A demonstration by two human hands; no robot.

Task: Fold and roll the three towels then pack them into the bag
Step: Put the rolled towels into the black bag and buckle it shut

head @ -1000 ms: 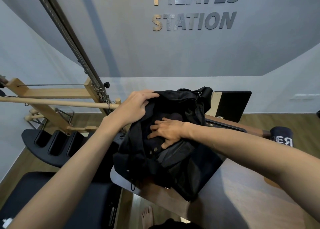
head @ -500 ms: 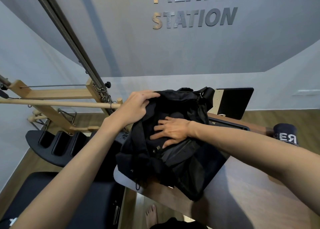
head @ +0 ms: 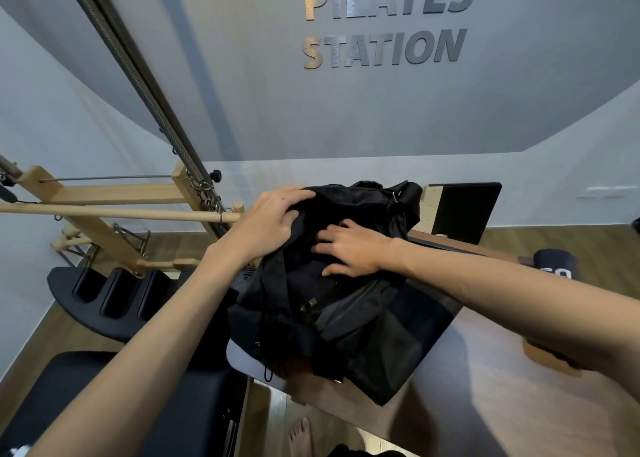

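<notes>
A black fabric bag (head: 363,339) stands on the corner of a wooden table (head: 485,404), its mouth facing up. My left hand (head: 268,221) grips the bag's left rim and holds it open. My right hand (head: 349,247) lies flat inside the opening with fingers spread, pressing on dark cloth there; I cannot tell if that cloth is a towel. A dark rolled towel with white letters (head: 556,266) lies on the table at the far right, apart from both hands.
A wooden pilates frame with a long bar (head: 114,212) and a slanted metal spring stands to the left. Black padded equipment (head: 104,297) sits below it. A black board (head: 464,211) leans behind the bag. A bare foot (head: 301,437) shows on the wooden floor.
My right hand has slid slightly up and right inside the bag's mouth. The left hand keeps its grip on the rim. The view has shifted a little.
</notes>
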